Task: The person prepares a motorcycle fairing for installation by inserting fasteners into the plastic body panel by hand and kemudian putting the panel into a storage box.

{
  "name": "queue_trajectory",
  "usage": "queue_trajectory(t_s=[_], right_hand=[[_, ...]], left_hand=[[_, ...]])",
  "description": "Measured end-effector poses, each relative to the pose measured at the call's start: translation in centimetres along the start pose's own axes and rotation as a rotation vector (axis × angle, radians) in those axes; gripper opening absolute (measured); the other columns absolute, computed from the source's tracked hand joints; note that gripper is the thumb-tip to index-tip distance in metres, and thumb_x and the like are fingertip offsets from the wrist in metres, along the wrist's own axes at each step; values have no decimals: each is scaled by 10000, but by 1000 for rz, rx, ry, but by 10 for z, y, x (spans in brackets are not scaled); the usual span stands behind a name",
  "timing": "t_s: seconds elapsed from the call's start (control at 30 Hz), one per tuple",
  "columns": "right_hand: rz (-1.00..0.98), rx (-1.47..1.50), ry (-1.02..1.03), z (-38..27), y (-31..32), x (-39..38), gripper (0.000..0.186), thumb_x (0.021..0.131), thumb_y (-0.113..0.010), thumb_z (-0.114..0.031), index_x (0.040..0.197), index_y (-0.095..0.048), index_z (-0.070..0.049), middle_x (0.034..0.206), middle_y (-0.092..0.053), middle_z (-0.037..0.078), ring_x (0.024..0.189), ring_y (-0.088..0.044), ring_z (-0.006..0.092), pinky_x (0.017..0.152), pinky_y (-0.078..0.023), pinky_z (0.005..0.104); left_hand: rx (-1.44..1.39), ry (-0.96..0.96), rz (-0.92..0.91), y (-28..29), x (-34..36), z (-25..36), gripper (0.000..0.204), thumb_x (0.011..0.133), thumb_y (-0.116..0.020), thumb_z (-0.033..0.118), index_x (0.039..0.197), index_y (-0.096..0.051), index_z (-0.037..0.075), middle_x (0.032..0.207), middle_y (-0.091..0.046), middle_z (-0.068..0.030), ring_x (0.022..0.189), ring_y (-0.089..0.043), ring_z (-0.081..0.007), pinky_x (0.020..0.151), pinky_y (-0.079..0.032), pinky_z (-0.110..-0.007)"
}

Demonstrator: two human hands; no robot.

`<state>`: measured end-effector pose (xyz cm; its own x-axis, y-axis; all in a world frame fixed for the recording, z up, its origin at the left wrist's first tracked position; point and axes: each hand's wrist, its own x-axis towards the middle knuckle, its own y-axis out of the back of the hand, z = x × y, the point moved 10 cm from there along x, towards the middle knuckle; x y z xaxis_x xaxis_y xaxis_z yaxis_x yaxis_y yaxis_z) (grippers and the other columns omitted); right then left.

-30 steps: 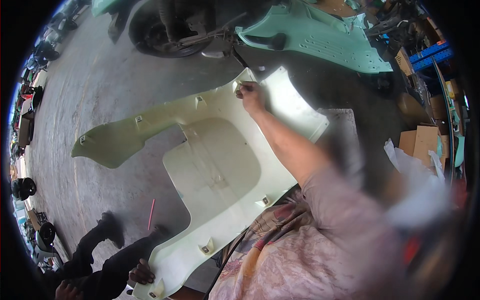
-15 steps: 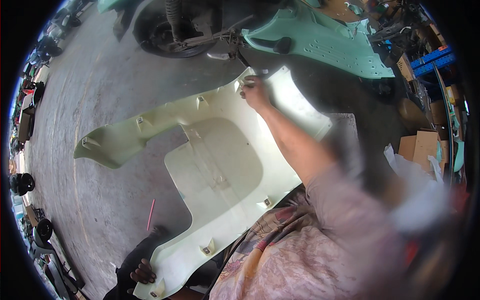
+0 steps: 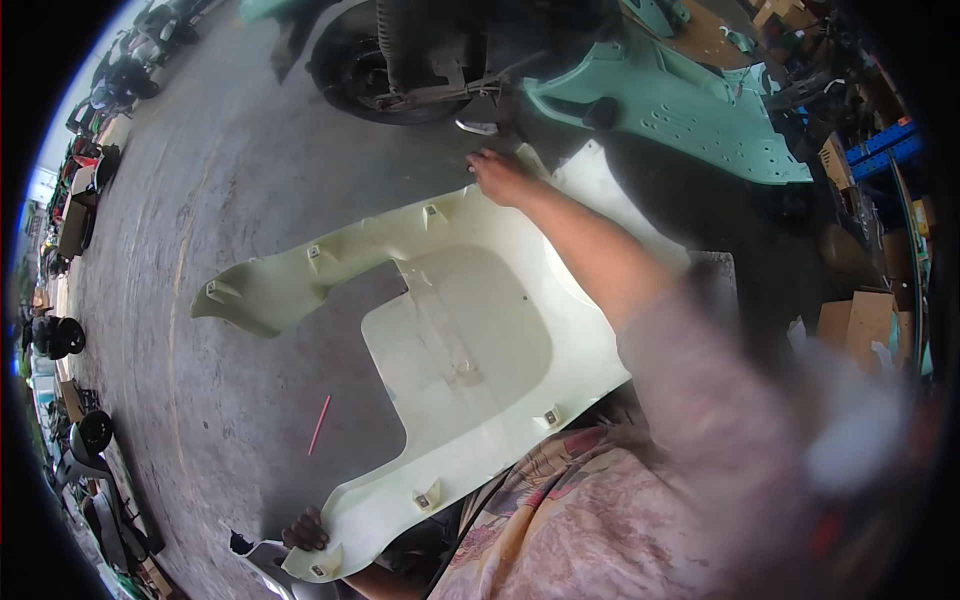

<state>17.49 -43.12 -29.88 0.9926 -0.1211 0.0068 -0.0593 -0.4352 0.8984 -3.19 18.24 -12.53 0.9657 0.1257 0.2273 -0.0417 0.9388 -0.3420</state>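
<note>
A large cream plastic panel, underside up, has a broad cut-out and several raised tabs along its edges. My right hand is at its upper edge, fingertips pinched just above the rim; whatever is between them is too small to make out. My left hand grips the panel’s lower-left end, fingers curled over the edge, with its forearm mostly hidden beneath. A pink stick lies on the concrete floor left of the panel.
Beyond the panel stand a scooter’s rear wheel and a mint-green plastic panel. Cardboard boxes and a blue shelf beam are at the right; vehicles and parts line the far left. A pale block sits under the right end.
The dark-trousered legs at lower left have left the view. My right hand has moved a little left off the tab to beyond the rim. The view has shifted slightly, moving the scene rightward.
</note>
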Motion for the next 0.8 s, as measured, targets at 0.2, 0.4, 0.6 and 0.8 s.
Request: queue_trajectory(t_s=[0.2,0.4,0.6,0.8], right_hand=[[102,-152,76,-54,10,4,298,906,-406,-100,1183,-516,-104,1241,-517,139,1147,-506,352,980,-404,450],[90,-128,206,-132,33,6,286,875,-432,-95,1143,-529,-69,1197,-553,159,1082,-566,340,948,-421,417],[30,-174,325,-186,19,12,261,882,-486,-153,1108,-571,-54,1173,-571,165,1076,-570,356,946,-436,433],[-6,-184,280,-141,32,1,219,882,-509,-154,1067,-578,-57,1117,-605,127,1024,-600,317,917,-442,405]], left_hand=[[799,-287,242,-11,19,84,315,954,-451,282,900,-598,8,891,-616,-89,861,-581,-201,905,-380,-328],[1107,-253,-534,-245,114,67,309,953,-455,269,912,-607,4,911,-622,-89,881,-587,-199,918,-379,-325],[1257,-17,-948,-326,198,-222,744,783,-605,141,1439,-261,73,1468,-332,-203,1380,-292,-306,1104,-274,-379],[1077,434,-976,-364,157,-332,831,779,-666,301,1455,-231,94,1257,-551,-239,1173,-542,-311,964,-421,-366]])
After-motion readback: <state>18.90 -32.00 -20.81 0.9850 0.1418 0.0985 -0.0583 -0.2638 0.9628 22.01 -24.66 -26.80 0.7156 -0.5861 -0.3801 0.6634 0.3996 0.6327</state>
